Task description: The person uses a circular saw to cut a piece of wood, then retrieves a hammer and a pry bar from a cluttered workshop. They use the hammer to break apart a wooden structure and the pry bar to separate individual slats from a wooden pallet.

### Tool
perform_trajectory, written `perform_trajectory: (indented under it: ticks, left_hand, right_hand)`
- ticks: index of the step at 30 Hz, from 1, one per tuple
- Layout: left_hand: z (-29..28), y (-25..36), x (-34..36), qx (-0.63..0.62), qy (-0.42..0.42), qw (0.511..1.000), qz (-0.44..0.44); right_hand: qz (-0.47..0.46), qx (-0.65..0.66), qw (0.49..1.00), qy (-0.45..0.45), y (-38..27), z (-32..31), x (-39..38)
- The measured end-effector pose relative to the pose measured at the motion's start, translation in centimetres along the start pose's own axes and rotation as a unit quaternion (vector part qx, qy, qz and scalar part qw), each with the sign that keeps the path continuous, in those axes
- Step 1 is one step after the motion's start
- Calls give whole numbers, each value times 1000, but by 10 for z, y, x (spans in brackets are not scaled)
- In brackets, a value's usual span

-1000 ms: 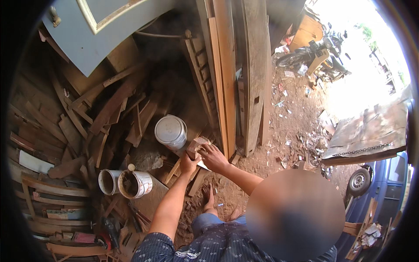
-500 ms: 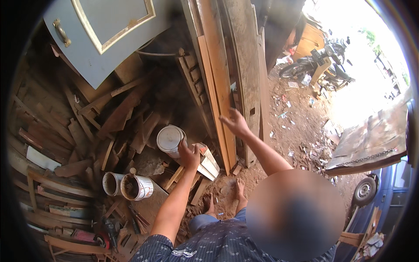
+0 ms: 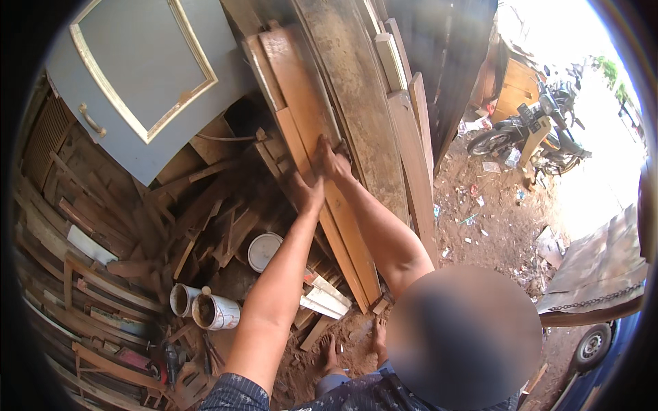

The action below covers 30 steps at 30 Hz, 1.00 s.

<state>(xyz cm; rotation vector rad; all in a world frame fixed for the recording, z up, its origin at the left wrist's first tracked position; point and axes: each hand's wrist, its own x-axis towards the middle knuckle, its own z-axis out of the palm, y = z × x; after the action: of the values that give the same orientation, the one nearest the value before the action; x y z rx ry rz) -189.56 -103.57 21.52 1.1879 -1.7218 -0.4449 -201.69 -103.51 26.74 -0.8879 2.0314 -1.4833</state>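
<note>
My left hand [image 3: 308,192] grips the left side of a long orange-brown plank [image 3: 349,267] that leans upright with other boards. My right hand [image 3: 332,161] holds the same plank slightly higher, its fingers at the right edge. A weathered grey-brown board [image 3: 343,75] stands just to the right. Below my hands lie white wooden pieces [image 3: 323,303], beside a lidded white bucket [image 3: 264,250] partly behind my left arm.
A grey panel door [image 3: 144,75] is at upper left. Scrap wood [image 3: 96,301] and open buckets [image 3: 214,314] lie left. A motorcycle [image 3: 521,130], littered dirt ground [image 3: 480,226], a metal sheet [image 3: 589,253] and a blue car [image 3: 617,335] are right.
My hands have left the short pieces lying low and moved up onto the long leaning plank, the right hand first. The view has shifted toward the upright boards.
</note>
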Motion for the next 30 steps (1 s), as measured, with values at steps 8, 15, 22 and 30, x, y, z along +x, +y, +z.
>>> perform_trajectory:
  ticks: [8, 15, 22, 30]
  left_hand:
    - [-92, 36, -85, -304, 19, 946, -111]
    - [-171, 19, -146, -260, 41, 960, -99]
    - [-200, 59, -221, -26, 59, 990, -124]
    - [-222, 90, -229, -227, 30, 963, -140]
  right_hand:
    - [-100, 22, 993, -63, -6, -29, -107]
    - [-221, 46, 953, -204, -16, -98, -180]
    - [-180, 123, 926, -308, 37, -107, -203]
    - [-144, 255, 939, -180, 21, -210, -237]
